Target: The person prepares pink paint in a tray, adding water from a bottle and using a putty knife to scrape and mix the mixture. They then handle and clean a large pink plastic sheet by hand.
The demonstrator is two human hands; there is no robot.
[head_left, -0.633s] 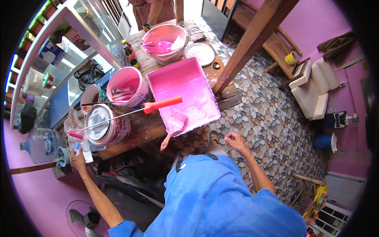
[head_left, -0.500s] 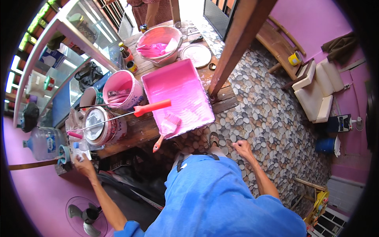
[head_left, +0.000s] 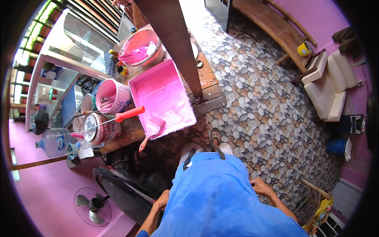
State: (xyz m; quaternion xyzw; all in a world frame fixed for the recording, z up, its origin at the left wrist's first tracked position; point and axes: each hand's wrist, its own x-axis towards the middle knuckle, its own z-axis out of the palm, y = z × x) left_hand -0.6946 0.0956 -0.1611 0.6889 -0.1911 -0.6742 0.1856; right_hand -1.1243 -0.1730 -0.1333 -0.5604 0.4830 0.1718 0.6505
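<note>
My left hand (head_left: 161, 200) is down at the left side of my blue shirt (head_left: 213, 189), its fingers mostly hidden against the cloth. At the shirt's right side is my right hand (head_left: 262, 187), fingers curled in; whatever they hold, if anything, is hidden. Ahead on the wooden table lies a pink paint tray (head_left: 158, 94) with wet pink paint. A paintbrush (head_left: 154, 127) rests at its near corner, handle over the edge. A paint roller with a red handle (head_left: 130, 113) lies across a lidded paint bucket (head_left: 103, 128), reaching the tray's left edge.
A pink bucket (head_left: 112, 96) and a large basin (head_left: 143, 46) stand behind on the table (head_left: 209, 89). A wooden post (head_left: 173, 43) rises at its right. Left are a water jug (head_left: 55, 142), a fan (head_left: 94, 205) and a black motorcycle seat-like shape (head_left: 118, 193). A bamboo bench (head_left: 272, 27) is right.
My left hand has drawn back from the small items beside the water jug to my side. My right hand has come in against my shirt. The view has shifted to the right.
</note>
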